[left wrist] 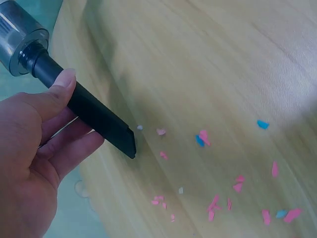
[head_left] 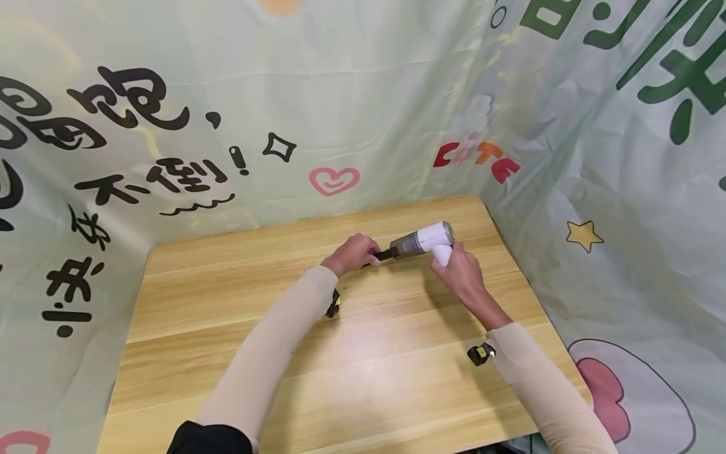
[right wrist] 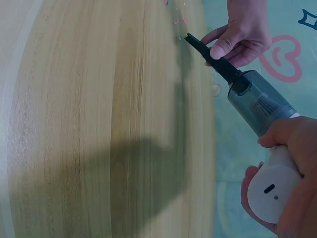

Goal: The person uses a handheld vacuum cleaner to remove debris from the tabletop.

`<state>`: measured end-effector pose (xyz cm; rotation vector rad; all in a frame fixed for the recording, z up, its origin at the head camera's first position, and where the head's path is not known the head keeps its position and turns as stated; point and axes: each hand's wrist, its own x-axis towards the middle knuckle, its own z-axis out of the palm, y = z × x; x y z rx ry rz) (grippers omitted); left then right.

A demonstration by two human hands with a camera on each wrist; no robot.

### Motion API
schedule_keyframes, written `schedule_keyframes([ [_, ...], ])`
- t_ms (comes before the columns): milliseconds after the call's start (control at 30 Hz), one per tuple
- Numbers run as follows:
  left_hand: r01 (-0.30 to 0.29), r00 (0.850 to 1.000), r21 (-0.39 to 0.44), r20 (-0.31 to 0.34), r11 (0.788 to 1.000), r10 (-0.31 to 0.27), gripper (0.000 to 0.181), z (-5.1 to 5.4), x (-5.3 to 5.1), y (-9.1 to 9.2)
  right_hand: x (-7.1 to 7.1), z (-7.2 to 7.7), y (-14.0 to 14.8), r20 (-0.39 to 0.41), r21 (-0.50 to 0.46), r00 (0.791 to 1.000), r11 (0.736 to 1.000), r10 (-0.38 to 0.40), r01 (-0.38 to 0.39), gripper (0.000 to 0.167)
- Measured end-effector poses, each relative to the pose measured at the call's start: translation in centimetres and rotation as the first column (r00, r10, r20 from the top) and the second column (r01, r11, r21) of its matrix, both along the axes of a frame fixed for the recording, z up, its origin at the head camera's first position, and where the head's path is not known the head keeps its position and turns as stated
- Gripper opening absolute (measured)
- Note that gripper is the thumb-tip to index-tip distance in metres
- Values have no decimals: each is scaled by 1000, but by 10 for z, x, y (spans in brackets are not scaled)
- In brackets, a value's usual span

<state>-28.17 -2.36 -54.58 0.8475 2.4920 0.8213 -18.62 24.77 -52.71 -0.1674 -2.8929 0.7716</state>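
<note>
My left hand (head_left: 351, 253): extended forward, pinching the black nozzle (left wrist: 94, 110). My right hand (head_left: 462, 274): extended, curled round the white vacuum handle (head_left: 442, 254).

Scraps (left wrist: 238, 187) on tabletop (head_left: 368, 391), vacuum nozzle (left wrist: 99, 116) to their right, backdrop (head_left: 363, 120) behind

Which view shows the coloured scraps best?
The left wrist view: the coloured scraps appear largest, with pink, blue and whitish ones distinct. The right wrist view catches only a few near its top; the head view shows them as faint specks.
</note>
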Motion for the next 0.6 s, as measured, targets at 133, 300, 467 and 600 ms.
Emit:
schedule_keyframes([
  [133, -18, 1000, 7, -6, 1000, 18, 28, -3, 0, 2, -2, 1, 2, -16, 15, 1000, 1000, 26, -26, 55],
  [300, -27, 999, 14, -19, 1000, 28, 28, -7, -1, 4, -3, 2, 3, -26, 65, 998, 997, 51, -49, 53],
  [467, -39, 999, -2, -8, 999, 39, 29, -9, -2, 7, -3, 4, 5, -15, 120, 998, 991, 58, -56, 52],
  [600, -47, 999, -6, -7, 999, 47, 28, -8, -4, 9, -5, 3, 7, -21, 143, 998, 988, 60, -56, 50],
])
